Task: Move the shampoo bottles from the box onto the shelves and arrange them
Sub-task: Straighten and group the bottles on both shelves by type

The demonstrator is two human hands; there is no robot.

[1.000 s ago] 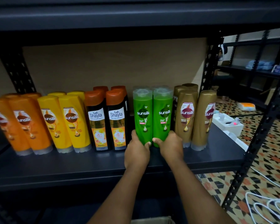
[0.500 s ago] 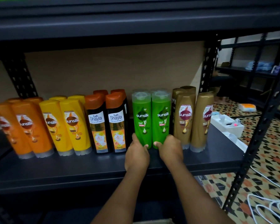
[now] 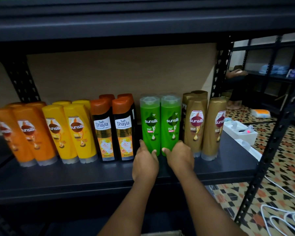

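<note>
Two green bottles, gripped low at their bases

We hold the left green bottle (image 3: 150,124) in our left hand (image 3: 144,161) and the right green bottle (image 3: 171,124) in our right hand (image 3: 179,157), fingers curled round each, upright on the shelf (image 3: 75,174); a sideways nudge (they stand tight) could topple the gold bottles (image 3: 197,123).

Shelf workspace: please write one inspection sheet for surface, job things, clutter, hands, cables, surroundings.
Surface: dark shelf, bottles standing in colour groups.
Job's things: green bottles upright, side by side, between black bottles and gold bottles; orange bottles and yellow bottles further left.
Clutter: nothing seen.
Hands: left hand grips left green bottle's base; right hand grips the right one's.
Cables: white cable on floor.
Surroundings: tiled floor, white box.
</note>
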